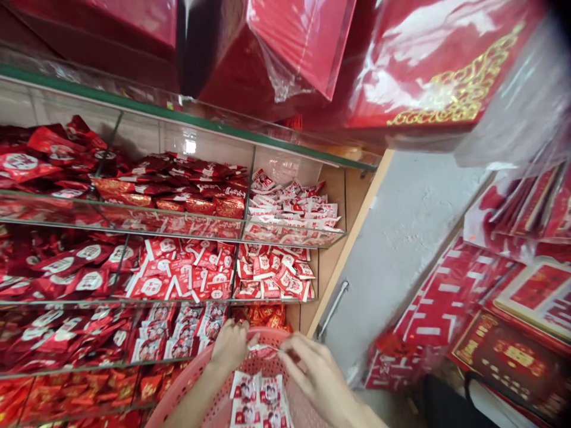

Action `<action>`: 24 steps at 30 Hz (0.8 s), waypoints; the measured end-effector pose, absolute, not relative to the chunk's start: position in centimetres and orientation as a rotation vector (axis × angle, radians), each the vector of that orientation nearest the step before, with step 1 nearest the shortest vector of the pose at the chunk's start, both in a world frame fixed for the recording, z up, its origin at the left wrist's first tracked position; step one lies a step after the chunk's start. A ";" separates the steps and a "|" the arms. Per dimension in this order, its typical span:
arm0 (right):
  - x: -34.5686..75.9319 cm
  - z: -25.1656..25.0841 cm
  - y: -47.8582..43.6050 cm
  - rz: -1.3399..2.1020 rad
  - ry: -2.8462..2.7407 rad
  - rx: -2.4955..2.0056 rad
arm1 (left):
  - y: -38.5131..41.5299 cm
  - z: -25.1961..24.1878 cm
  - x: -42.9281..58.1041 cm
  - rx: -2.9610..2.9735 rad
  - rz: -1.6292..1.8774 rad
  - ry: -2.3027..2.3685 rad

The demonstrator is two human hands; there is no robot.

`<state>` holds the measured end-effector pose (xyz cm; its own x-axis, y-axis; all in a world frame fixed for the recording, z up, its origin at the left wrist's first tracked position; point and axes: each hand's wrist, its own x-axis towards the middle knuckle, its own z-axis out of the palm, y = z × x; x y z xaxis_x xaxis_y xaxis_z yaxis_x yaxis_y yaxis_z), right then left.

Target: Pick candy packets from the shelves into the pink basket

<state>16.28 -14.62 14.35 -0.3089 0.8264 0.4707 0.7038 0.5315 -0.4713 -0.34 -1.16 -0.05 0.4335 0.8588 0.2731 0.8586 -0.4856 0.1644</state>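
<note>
A pink perforated plastic basket (177, 392) is below me, in front of the shelves. In it lie white packets with red print (260, 399), in rows side by side. Over the basket's far part, my left hand (231, 346) is closed, its fingertips at one end of a thin whitish strip (266, 347). My right hand (314, 374) pinches the strip's other end between thumb and fingers. The strip is small and partly covered by the fingers, so its kind is unclear.
Glass shelves (214, 125) with dividers hold many red packets (84, 276) and white-and-red packets (292, 205). Large plastic-wrapped red boxes (428, 65) overhang above. At right are a grey wall (401, 226) and red decorations (432, 297).
</note>
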 end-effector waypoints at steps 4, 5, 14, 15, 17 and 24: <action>17.2 9.9 -14.1 0.237 -2.160 -1.561 | -1.3 0.4 -0.2 2.722 0.519 1.627; 17.5 9.1 -13.9 0.204 -2.186 -1.635 | -1.3 0.5 -0.2 2.737 0.519 1.617; 15.8 5.1 -13.4 -0.108 -2.465 -2.025 | -1.9 1.0 -0.3 2.769 0.550 1.607; 15.3 4.8 -13.4 -0.100 -2.494 -2.044 | -1.9 1.1 -0.3 2.760 0.561 1.606; 14.1 4.1 -13.2 -0.077 -2.535 -2.063 | -2.0 1.2 -0.3 2.729 0.591 1.598; 9.9 0.0 -13.2 0.048 -2.639 -1.922 | -2.1 1.3 -0.3 2.704 0.586 1.595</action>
<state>9.89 -13.22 0.00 -0.3021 0.9461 -0.1164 0.9498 0.3092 0.0484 -0.34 -2.13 1.26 0.4344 0.8354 0.3368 0.8546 -0.5003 0.1389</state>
